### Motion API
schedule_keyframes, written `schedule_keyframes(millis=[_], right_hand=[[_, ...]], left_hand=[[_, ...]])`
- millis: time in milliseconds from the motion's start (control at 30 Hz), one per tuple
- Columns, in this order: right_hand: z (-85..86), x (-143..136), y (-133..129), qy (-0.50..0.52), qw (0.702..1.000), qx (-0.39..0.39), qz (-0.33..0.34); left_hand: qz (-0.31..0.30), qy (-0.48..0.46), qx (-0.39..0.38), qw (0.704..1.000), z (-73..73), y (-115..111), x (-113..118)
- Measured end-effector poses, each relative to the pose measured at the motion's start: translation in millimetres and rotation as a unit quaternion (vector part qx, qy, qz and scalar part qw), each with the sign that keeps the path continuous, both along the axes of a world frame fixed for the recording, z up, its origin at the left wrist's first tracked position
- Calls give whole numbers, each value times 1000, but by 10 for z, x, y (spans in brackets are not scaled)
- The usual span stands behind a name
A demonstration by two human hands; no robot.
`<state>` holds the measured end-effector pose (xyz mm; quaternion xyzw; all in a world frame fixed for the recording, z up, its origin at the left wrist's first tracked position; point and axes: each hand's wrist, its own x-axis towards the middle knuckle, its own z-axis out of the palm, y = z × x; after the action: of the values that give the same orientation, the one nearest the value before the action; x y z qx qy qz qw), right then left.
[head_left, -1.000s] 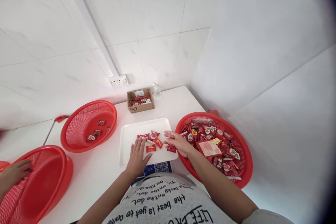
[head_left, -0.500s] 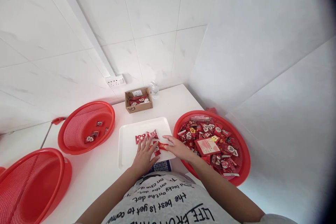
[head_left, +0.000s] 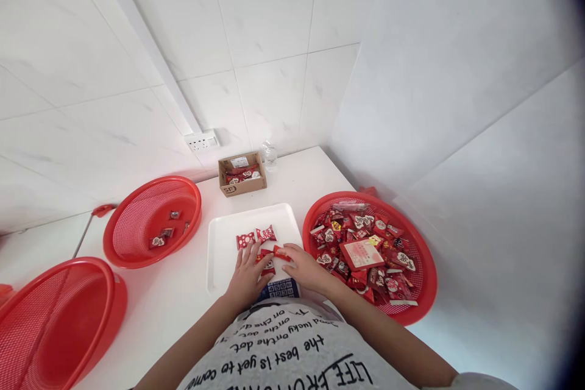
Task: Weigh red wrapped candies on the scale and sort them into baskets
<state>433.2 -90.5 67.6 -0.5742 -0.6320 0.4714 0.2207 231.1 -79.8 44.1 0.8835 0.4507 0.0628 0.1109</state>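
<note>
On the table [head_left: 315, 170] lay a white tray [head_left: 223, 250]. Over it, the left hand [head_left: 247, 274] had its fingers spread, a red packet [head_left: 269, 264] between thumb and index; the right hand [head_left: 303, 268] met an orange-red packet [head_left: 279, 252], grip unclear. Beyond the left fingertips lay a spotted packet [head_left: 245, 240].

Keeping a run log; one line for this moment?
left hand: at red packets | right hand: at orange-red packet | surface: white tray
</note>
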Motion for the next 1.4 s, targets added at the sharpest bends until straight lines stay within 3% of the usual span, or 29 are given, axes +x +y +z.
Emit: schedule_keyframes(millis=[200,400,600,867,1167,1400], right_hand=[[-73,-51,-33,51,997,46,28],[-40,-96,-43,58,995,58,52],[48,-87,172,-43,995,89,-2],[-35,-209,504,-119,979,144,84],[-61,-156,382,-93,984,96,118],[-39,-90,360,-119,980,100,124]], left_hand=[[20,-21,7,1000,-71,-12,-75],[31,-64,-4,997,-137,18,-176],[72,-86,-13,994,-181,37,-236],[102,-87,23,991,-200,97,-245],[128,-83,-27,988,-263,144,-269],[124,-110,-13,986,-181,128,-257]])
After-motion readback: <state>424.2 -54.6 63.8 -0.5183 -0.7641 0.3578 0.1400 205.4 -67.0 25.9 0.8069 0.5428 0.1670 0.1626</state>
